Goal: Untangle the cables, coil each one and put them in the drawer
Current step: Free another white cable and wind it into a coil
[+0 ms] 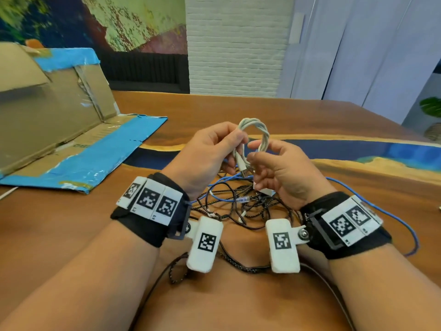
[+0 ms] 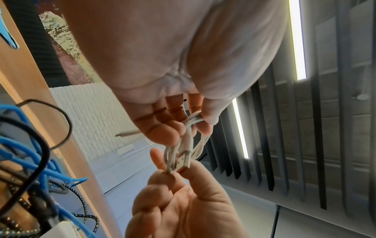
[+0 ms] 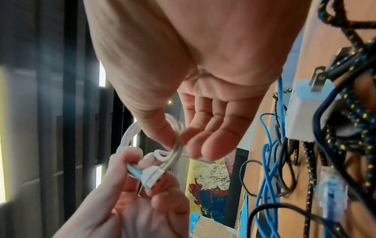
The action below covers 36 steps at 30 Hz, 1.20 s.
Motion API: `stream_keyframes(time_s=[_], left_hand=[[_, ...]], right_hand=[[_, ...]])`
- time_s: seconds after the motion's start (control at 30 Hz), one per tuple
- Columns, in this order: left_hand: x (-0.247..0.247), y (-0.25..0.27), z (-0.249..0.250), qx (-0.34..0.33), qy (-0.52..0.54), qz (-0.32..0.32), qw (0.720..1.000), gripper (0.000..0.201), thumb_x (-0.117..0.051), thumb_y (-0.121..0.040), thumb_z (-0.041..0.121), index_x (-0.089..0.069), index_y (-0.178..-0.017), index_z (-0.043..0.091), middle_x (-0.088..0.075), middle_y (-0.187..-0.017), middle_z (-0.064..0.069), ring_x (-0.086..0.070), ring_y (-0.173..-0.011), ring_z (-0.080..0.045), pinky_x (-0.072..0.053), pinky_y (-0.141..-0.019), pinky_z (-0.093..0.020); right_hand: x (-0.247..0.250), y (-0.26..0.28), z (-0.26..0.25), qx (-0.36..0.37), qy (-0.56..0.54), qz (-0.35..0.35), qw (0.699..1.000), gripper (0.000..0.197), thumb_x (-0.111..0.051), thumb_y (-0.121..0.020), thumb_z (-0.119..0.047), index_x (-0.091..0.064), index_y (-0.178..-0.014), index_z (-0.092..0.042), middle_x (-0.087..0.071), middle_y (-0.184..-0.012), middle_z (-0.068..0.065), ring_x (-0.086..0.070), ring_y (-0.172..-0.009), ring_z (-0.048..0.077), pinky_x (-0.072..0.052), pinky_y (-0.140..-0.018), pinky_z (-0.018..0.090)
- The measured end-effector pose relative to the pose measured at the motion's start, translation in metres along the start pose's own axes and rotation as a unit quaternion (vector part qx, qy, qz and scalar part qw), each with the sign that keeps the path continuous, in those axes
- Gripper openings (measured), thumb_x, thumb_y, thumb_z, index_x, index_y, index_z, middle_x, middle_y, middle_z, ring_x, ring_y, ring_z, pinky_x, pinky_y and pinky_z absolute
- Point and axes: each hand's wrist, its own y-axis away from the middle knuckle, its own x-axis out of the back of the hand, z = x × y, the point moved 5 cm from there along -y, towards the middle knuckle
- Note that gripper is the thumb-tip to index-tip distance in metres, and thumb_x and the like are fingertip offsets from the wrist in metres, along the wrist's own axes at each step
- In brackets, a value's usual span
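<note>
Aloft, smooth white cable [image 1: 256, 130] in a twisted round coil, pinched by left hand [image 1: 205, 154] and right hand [image 1: 286, 170] fingers.

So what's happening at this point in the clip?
A person is coiling a white cable above a wooden table. The left hand pinches one side of the loop, and the right hand pinches the other, near its USB plug. Below them, a blue cable and black braided cables lie tangled with a white charger. A taped cardboard box sits to the left.
</note>
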Motion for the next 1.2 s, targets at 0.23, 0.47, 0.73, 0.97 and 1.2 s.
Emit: stream_keyframes(time_s=[0.23, 0.47, 0.73, 0.97, 1.2], left_hand=[[0.006, -0.001, 0.004, -0.011, -0.034, 0.022, 0.999, 0.025, -0.043, -0.108, 0.019, -0.065, -0.099, 0.011, -0.058, -0.08, -0.003, -0.054, -0.065, -0.01, -0.049, -0.061, -0.027], [0.011, -0.001, 0.001, 0.009, 0.013, 0.062, 0.998, 0.023, -0.04, -0.108, 0.017, -0.057, -0.101, 0.003, -0.057, -0.083, -0.008, -0.055, -0.067, -0.018, -0.055, -0.061, -0.029], [0.017, -0.004, 0.007, -0.013, 0.165, 0.078, 0.983, 0.025, -0.039, -0.109, 0.017, -0.057, -0.094, 0.008, -0.062, -0.091, -0.009, -0.062, -0.073, -0.018, -0.06, -0.071, -0.032], [0.001, -0.001, -0.001, 0.03, 0.202, 0.025, 0.979, 0.025, -0.038, -0.108, 0.015, -0.06, -0.116, 0.005, -0.064, -0.084, -0.008, -0.061, -0.072, -0.021, -0.061, -0.065, -0.03], [0.011, -0.003, -0.003, 0.03, 0.121, 0.062, 0.99, 0.032, -0.042, -0.108, 0.013, -0.058, -0.135, 0.012, -0.062, -0.08, -0.005, -0.056, -0.064, -0.015, -0.056, -0.059, -0.027]], right_hand=[[-0.003, 0.0, -0.005, 0.024, -0.082, 0.007, 0.996, 0.04, -0.072, -0.089, 0.0, -0.061, -0.125, -0.014, -0.076, -0.086, 0.014, -0.074, -0.07, 0.024, -0.062, -0.062, 0.031], [-0.003, -0.002, -0.003, -0.013, -0.103, -0.02, 0.994, 0.024, -0.053, -0.104, -0.011, -0.052, -0.128, -0.007, -0.041, -0.062, 0.0, -0.04, -0.049, 0.012, -0.048, -0.048, 0.03], [0.001, 0.002, -0.014, 0.048, -0.012, -0.018, 0.999, 0.01, -0.06, -0.098, -0.006, -0.069, -0.103, -0.008, -0.073, -0.083, 0.01, -0.07, -0.086, 0.024, -0.052, -0.084, 0.041], [0.0, 0.003, -0.007, 0.061, -0.045, 0.004, 0.997, 0.018, -0.068, -0.09, 0.001, -0.075, -0.107, 0.001, -0.075, -0.105, 0.025, -0.071, -0.089, 0.031, -0.058, -0.091, 0.042], [-0.011, 0.012, -0.013, 0.019, -0.144, -0.091, 0.985, 0.035, -0.067, -0.091, -0.013, -0.067, -0.121, 0.005, -0.07, -0.121, 0.028, -0.067, -0.113, 0.04, -0.056, -0.099, 0.045]])
